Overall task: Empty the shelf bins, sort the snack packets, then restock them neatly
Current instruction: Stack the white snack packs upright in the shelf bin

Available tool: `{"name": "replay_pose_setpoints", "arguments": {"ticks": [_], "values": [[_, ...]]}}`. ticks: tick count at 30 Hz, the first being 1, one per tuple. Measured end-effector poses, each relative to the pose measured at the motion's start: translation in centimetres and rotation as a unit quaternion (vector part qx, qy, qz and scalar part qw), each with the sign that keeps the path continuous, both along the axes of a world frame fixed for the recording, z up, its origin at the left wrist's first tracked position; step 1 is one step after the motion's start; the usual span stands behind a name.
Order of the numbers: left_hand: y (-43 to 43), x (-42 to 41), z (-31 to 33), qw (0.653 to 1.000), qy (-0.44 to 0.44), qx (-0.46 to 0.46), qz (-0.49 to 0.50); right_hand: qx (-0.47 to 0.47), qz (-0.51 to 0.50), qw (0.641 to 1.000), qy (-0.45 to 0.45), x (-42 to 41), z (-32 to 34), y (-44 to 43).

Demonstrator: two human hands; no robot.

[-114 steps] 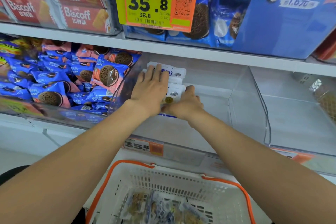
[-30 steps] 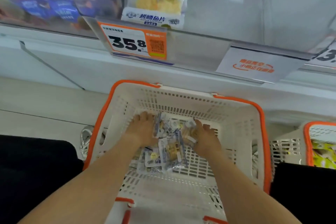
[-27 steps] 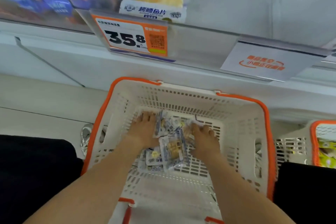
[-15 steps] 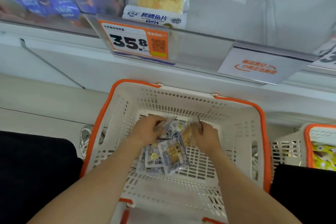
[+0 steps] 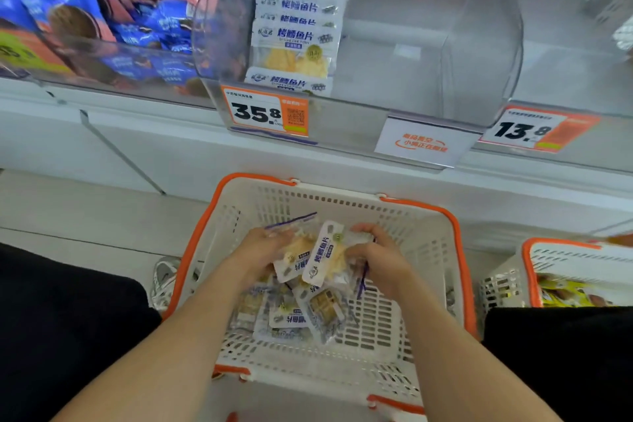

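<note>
Both hands are down inside the white basket with the orange rim (image 5: 459, 250). My left hand (image 5: 263, 248) and my right hand (image 5: 376, 255) grip a bunch of white fish-slice packets (image 5: 320, 255) between them, lifted a little above the loose fish-slice packets (image 5: 301, 313) on the basket floor. Above, a neat overlapping row of the same fish-slice packets (image 5: 296, 34) lies at the left side of the clear shelf bin (image 5: 479, 44).
A bin of blue and pink sandwich-cookie packets (image 5: 102, 10) sits to the left. Price tags 35.8 (image 5: 265, 111) and 13.8 (image 5: 527, 130) hang on the bin fronts. A second basket (image 5: 579, 271) with yellow packets stands at the right. Dark clothing flanks both sides.
3.8 s ago both hands pressed packets into the shelf bin. Since then they went down into the basket, closed round a bunch of packets and raised it slightly.
</note>
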State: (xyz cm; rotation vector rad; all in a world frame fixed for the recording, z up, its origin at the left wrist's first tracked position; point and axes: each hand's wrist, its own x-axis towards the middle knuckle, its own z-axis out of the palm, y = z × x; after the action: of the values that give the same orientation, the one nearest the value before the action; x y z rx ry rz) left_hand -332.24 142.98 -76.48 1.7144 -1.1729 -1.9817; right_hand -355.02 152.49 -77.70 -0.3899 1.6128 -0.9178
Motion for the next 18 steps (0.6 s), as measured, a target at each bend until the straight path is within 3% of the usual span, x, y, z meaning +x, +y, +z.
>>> {"name": "replay_pose_setpoints", "arguments": {"ticks": [3, 7, 12, 16, 18], "values": [[-0.1, -0.3, 1.9, 0.993, 0.03, 0.042, -0.103, -0.061, 0.123, 0.984, 0.114, 0.4, 1.4, -0.7], [-1.0, 0.0, 2.8, 0.965, 0.066, 0.107, -0.231, -0.092, 0.247, 0.947, 0.183, 1.1, 2.8, -1.3], [-1.2, -0.4, 2.4, 0.963, 0.054, 0.082, -0.249, -0.108, 0.264, 0.928, 0.24, 2.0, 1.8, -1.5], [-0.8, -0.9, 1.5, 0.975, 0.085, 0.067, -0.192, -0.099, 0.158, 0.963, 0.197, 1.7, -0.1, -1.7], [-0.3, -1.4, 1.0, 0.985, 0.081, 0.044, -0.145, -0.078, 0.107, 0.982, 0.135, 1.7, -0.9, -2.0]]}}
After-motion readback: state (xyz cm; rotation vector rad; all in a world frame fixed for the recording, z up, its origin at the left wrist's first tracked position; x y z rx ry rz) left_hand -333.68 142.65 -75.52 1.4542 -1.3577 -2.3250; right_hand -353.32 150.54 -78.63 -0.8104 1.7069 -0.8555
